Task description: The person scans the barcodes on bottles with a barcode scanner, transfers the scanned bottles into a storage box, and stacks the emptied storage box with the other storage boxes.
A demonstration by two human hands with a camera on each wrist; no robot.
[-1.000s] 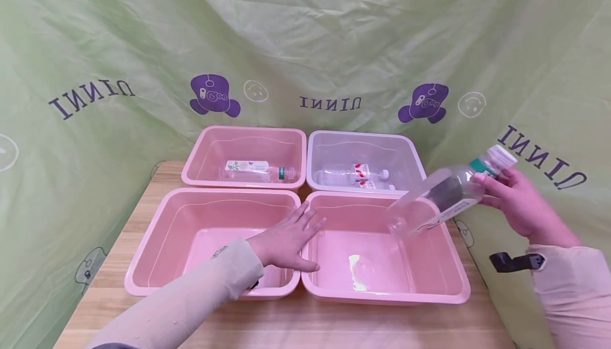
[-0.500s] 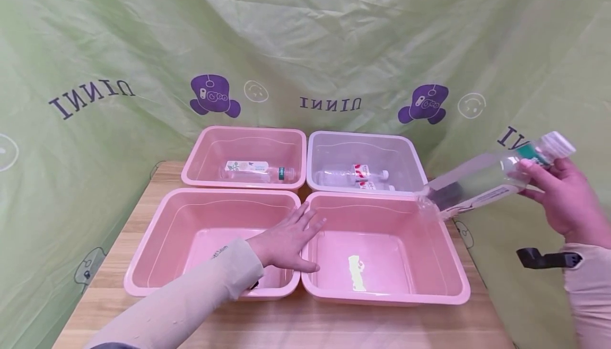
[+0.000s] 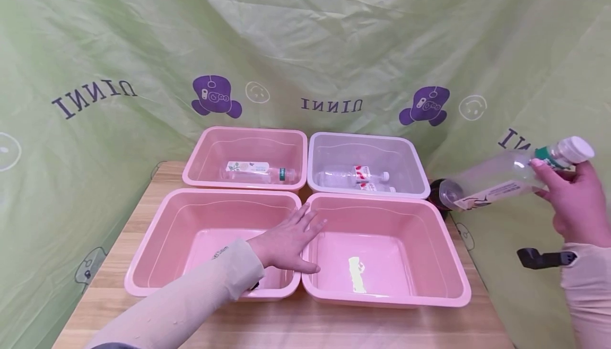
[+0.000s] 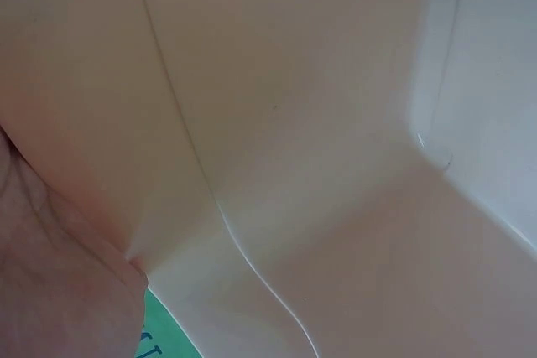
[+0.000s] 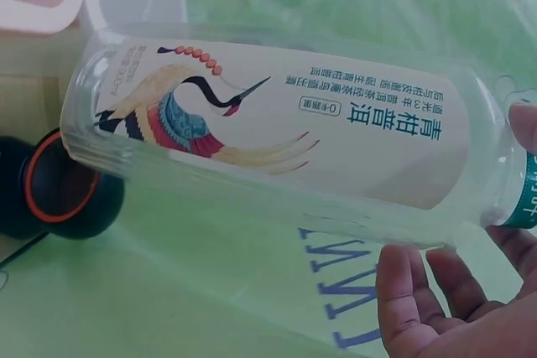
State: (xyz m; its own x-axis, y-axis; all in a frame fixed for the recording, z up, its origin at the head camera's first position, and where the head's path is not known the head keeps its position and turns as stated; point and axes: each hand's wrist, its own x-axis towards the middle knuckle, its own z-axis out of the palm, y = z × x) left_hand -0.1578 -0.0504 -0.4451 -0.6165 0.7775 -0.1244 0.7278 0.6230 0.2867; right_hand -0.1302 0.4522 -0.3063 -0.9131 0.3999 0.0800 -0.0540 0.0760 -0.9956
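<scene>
At the right of the head view, my right hand (image 3: 579, 206) grips a clear plastic bottle (image 3: 496, 179) near its neck. The bottle is tilted, its white cap up and to the right, its base toward the basins. The right wrist view shows its crane-pictured label (image 5: 252, 123), with thumb and fingers at the neck end. My left hand (image 3: 288, 240) rests on the adjoining rims of the front left pink basin (image 3: 167, 243) and the front right pink basin (image 3: 372, 259), fingers spread. In the left wrist view, the palm (image 4: 59, 266) lies beside a basin wall (image 4: 319, 165).
Behind stand a pink basin (image 3: 248, 145) holding a label-wrapped bottle (image 3: 258, 172) and a pale translucent basin (image 3: 367, 150) with two red-labelled bottles (image 3: 343, 175). A dark round object with an orange ring (image 5: 63, 182) sits near the bottle's base. Green cloth (image 3: 305, 36) hangs around the wooden table (image 3: 286, 322).
My right hand has carried the bottle to the right, from over the front right basin to beyond its edge. My left hand has stayed in place.
</scene>
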